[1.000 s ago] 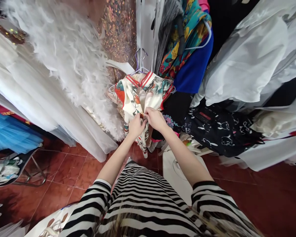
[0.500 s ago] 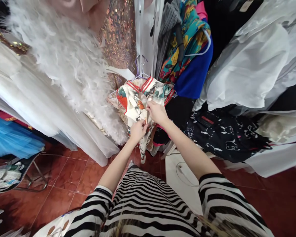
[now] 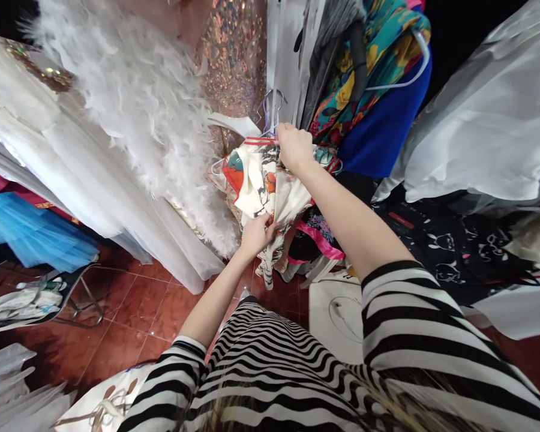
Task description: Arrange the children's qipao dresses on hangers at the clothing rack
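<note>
A cream sleeveless garment (image 3: 254, 174) with a colourful print and red striped trim hangs on a hanger (image 3: 276, 108). My left hand (image 3: 256, 235) is closed on the lower front of the garment, thumb and fingers pinched on its cloth. At the neckline, my right hand (image 3: 294, 147) is closed around the red-trimmed edge, its fingertips partly hidden. Between the two hands the front is drawn fairly straight. Whether a zip or other fastening runs there is too small to tell.
White feathery cloth (image 3: 130, 108) and long white gowns hang on the left. A floral scarf-like garment (image 3: 364, 66) and white satin (image 3: 481, 132) hang on the right. A white stool-like seat (image 3: 337, 312) stands below, a dark chair (image 3: 72, 294) at the left, on red tiles (image 3: 130, 300).
My right hand has moved up from the middle of the garment's front to its neckline. My left hand still grips lower down. The view has shifted slightly, with surroundings sliding outward.
</note>
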The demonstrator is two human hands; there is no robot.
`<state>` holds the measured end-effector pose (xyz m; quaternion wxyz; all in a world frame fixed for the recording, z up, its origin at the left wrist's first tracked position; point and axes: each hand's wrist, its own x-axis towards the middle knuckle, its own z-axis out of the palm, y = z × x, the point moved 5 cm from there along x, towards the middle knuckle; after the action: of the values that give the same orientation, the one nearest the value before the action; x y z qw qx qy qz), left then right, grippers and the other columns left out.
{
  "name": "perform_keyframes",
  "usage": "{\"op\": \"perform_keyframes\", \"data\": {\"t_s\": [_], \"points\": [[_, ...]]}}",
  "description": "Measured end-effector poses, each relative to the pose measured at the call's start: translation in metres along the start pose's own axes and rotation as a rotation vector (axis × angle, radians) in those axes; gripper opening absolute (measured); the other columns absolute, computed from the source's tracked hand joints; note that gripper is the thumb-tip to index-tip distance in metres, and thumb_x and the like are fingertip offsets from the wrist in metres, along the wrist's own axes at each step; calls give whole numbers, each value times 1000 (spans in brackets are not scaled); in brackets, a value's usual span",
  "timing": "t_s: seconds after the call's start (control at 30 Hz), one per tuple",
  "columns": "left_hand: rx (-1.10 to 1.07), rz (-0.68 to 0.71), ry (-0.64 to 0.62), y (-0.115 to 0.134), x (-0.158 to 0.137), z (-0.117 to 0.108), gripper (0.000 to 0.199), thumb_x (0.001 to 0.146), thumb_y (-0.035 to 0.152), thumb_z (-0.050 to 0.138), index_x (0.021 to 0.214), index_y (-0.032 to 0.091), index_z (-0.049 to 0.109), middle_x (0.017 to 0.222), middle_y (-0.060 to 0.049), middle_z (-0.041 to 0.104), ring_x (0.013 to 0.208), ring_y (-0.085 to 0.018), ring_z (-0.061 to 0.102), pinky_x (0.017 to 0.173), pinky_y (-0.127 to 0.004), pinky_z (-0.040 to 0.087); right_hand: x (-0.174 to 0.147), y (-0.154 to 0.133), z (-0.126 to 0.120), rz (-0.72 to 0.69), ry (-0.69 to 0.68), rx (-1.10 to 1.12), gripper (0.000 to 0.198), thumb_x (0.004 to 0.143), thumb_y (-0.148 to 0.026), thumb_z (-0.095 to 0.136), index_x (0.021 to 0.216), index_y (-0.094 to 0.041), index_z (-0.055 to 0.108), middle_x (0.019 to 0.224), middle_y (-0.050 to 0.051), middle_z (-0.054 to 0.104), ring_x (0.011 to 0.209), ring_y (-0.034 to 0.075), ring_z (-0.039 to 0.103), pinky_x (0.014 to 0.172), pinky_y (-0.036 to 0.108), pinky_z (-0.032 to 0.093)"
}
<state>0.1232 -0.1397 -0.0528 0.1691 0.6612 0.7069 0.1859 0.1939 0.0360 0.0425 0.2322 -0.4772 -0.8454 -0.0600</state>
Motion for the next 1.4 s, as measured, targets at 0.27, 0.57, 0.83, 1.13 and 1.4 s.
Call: {"op": "perform_keyframes", "data": {"t_s": [0.27,0.57,0.83,1.13,1.4], "points": [[-23,0,23,-9,-3,-7,15,90,25,57,76,21,59,70,-1,64,69,-18,61,66,-26,38,9,8,4,62,49,-79,32,102,-21,28,123,-13,50,114,14,58,96,23,63,79,31,47],[14,19,-10,-12,3,-2,22,91,36,57,75,21,59,68,-2,62,70,-19,61,65,-26,37,12,8,-1,-47,95,-7,33,102,-27,31,114,-12,57,109,11,57,90,21,61,77,31,47],[-78,-4,30,-19,6,10,17,92,26,53,75,22,54,69,0,61,68,-17,59,66,-26,38,-44,-13,15,-139,-41,55,54,96,-29,44,148,-15,36,146,22,38,108,30,60,88,44,51],[-190,9,65,-24,16,22,15,87,20,49,73,23,48,66,3,57,59,-15,53,65,-26,39,-80,-11,28,-94,-156,134,61,90,-26,57,149,-17,40,163,22,11,133,38,48,106,51,44],[-279,100,55,-19,20,26,11,83,16,49,74,23,49,74,2,61,62,-13,53,68,-25,42,-80,7,33,-84,-236,105,54,90,-21,55,144,-21,49,160,17,28,142,35,39,111,54,38]]}}
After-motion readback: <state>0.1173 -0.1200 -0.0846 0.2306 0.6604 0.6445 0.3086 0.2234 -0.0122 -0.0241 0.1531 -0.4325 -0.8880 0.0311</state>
